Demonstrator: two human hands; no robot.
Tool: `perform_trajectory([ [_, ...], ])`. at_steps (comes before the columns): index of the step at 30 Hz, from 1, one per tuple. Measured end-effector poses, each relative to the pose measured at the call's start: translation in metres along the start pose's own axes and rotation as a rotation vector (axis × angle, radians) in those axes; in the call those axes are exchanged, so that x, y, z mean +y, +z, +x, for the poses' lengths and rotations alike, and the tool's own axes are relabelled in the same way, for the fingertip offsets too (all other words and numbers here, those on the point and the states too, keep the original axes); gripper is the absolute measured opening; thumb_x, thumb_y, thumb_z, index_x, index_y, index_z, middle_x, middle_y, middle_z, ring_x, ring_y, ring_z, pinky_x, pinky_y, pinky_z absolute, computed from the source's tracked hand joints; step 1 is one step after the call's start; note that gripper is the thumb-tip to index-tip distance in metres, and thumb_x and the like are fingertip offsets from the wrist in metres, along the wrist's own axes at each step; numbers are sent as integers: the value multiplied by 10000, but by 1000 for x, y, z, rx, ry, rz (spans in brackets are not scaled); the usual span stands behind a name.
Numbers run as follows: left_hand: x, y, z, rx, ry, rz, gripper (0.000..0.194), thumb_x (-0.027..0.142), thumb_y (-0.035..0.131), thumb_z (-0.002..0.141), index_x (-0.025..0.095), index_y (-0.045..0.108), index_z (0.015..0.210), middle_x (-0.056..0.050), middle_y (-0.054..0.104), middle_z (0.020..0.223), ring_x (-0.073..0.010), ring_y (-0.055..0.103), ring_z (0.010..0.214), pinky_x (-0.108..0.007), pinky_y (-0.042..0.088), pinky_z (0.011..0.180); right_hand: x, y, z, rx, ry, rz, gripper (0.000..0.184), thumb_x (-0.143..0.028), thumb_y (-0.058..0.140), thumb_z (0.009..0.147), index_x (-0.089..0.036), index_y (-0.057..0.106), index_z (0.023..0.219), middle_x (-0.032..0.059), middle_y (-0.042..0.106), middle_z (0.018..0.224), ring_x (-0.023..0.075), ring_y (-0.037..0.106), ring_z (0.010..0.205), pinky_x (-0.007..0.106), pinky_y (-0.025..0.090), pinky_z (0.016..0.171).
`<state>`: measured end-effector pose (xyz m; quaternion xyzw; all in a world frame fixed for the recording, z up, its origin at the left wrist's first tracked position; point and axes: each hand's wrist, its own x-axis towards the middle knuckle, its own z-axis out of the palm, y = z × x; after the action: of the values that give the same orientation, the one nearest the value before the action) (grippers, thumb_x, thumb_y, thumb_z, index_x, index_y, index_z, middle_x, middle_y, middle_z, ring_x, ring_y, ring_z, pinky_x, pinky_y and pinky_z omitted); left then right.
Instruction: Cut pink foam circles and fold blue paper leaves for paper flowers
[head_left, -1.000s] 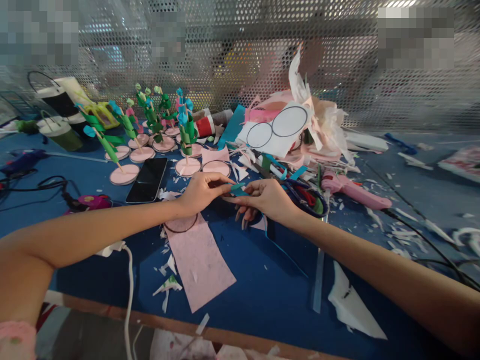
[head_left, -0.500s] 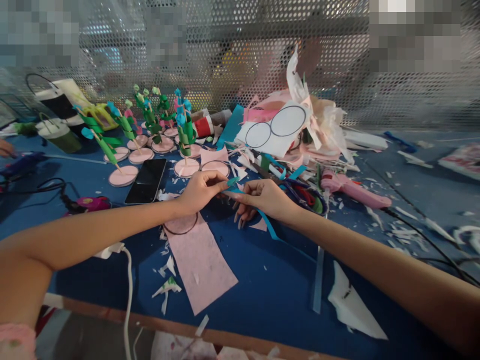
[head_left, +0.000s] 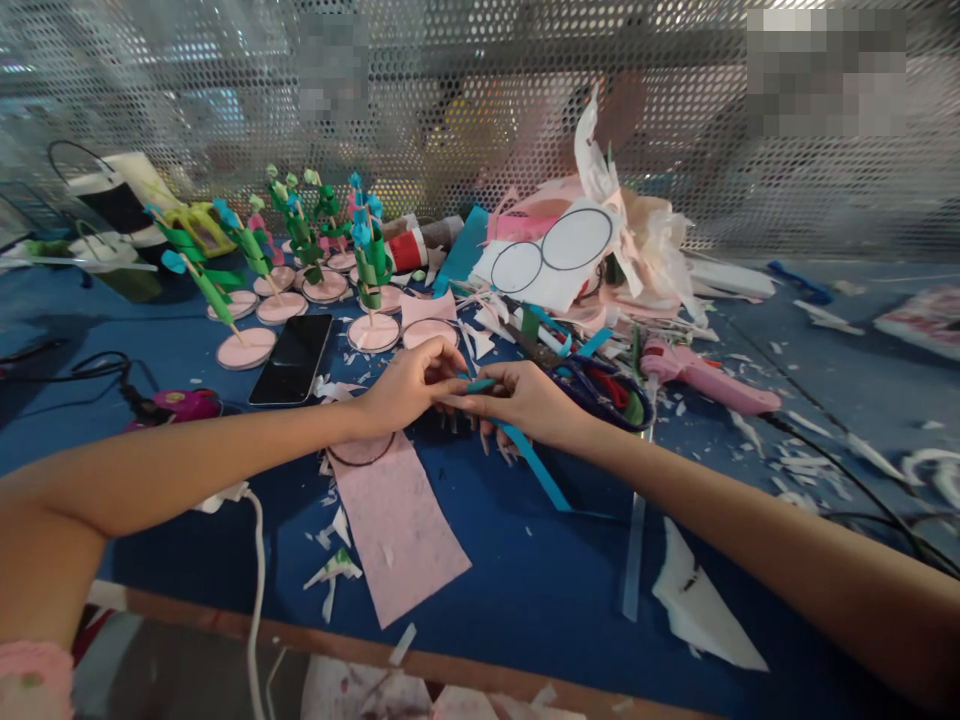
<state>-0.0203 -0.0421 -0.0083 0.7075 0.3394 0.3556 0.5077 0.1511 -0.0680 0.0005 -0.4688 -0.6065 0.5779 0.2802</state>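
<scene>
My left hand [head_left: 414, 387] and my right hand [head_left: 529, 400] meet above the middle of the blue table, fingers pinched together on a blue paper strip [head_left: 541, 470]. One end of the strip is folded or rolled between the fingertips; its long tail hangs from under my right hand towards the table. Just beneath my left forearm lies a pink paper sheet [head_left: 405, 540] with a dark circle drawn at its top. Behind my left hand are pink discs [head_left: 373, 333], several of them bearing green and blue paper flowers [head_left: 369, 262] on sticks.
A black phone [head_left: 292, 360] lies left of my hands. Scissors [head_left: 611, 390] and a pink glue gun [head_left: 709, 378] are to the right, beside a heap of paper scraps [head_left: 637, 235]. A white cable [head_left: 259, 590] crosses the front edge. Perforated metal mesh [head_left: 465, 120] stands behind.
My hands have drawn closer together, and the strip's end is more tucked between the fingers. Its tail has swung downward. At the far left, the other person's hand and the blue tool have left view.
</scene>
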Motion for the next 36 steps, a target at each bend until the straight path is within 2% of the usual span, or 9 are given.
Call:
perform_trajectory([
  [3, -1, 1, -1, -15, -7, -31, 402, 441, 719, 694, 182, 452, 845, 58, 547, 595, -97, 563, 499, -220, 469, 489, 3, 1, 0, -11, -26, 4, 419, -514, 776, 569, -198, 512, 639, -57, 560, 405, 112, 500, 275, 196, 363, 238],
  [6, -3, -1, -1, -36, 11, -90, 430, 551, 627, 738, 189, 440, 875, 46, 563, 598, -119, 589, 502, -237, 477, 487, 6, 0, 2, -4, -78, 37, 438, -554, 754, 578, -200, 505, 644, -57, 564, 416, 108, 499, 279, 190, 361, 238],
  [10, -3, -3, -1, -75, 40, -44, 497, 660, 468, 784, 165, 491, 756, 8, 569, 594, -112, 568, 511, -234, 452, 487, 8, -1, 3, 52, -140, 109, 502, -625, 718, 572, -198, 458, 616, -58, 562, 432, 90, 509, 308, 179, 400, 285],
  [15, 2, -3, -2, -88, 85, 53, 491, 645, 531, 758, 167, 477, 659, 30, 511, 547, -85, 496, 497, -215, 409, 487, 5, 0, 1, 54, -175, 150, 498, -616, 714, 587, -191, 454, 599, -61, 547, 441, 82, 517, 340, 188, 436, 341],
  [18, 6, -2, -2, -65, 83, 82, 504, 656, 525, 755, 170, 459, 638, 36, 483, 530, -79, 469, 482, -210, 386, 469, 2, 1, -1, 24, -126, 192, 471, -624, 670, 637, -194, 480, 665, -47, 567, 466, 105, 544, 360, 210, 454, 360],
  [27, 8, 1, -3, -85, 36, -10, 521, 667, 557, 724, 168, 450, 619, 46, 460, 501, -63, 425, 429, -199, 337, 415, 3, 10, -7, 89, -162, 88, 357, -566, 512, 795, -217, 445, 755, -60, 533, 495, 100, 502, 323, 199, 364, 276],
  [36, 8, 4, -7, -102, -24, 18, 538, 682, 542, 721, 164, 444, 614, 63, 439, 461, -38, 379, 367, -181, 286, 366, 3, 18, -8, 118, -166, 102, 414, -601, 586, 720, -236, 398, 674, -66, 504, 414, 109, 460, 263, 217, 351, 254],
])
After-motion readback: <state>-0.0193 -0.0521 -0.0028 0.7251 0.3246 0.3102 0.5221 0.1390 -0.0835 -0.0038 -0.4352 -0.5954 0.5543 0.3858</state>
